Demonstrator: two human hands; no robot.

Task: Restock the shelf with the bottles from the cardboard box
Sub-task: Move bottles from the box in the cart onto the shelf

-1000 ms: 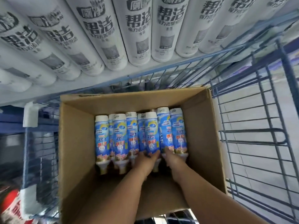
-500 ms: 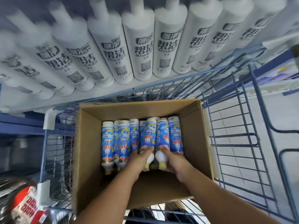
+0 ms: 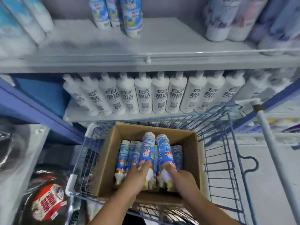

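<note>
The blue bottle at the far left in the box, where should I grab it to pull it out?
Grab the blue bottle by its narrow neck end, nearest you, coming from above and the near side. It lies flat with its cap end toward the shelf, and another bottle presses against its right side. The left hand and right hand grip their bottles that way.

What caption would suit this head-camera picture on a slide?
Left hand and right hand each grip a blue bottle in the cardboard box, below the shelf.
</note>
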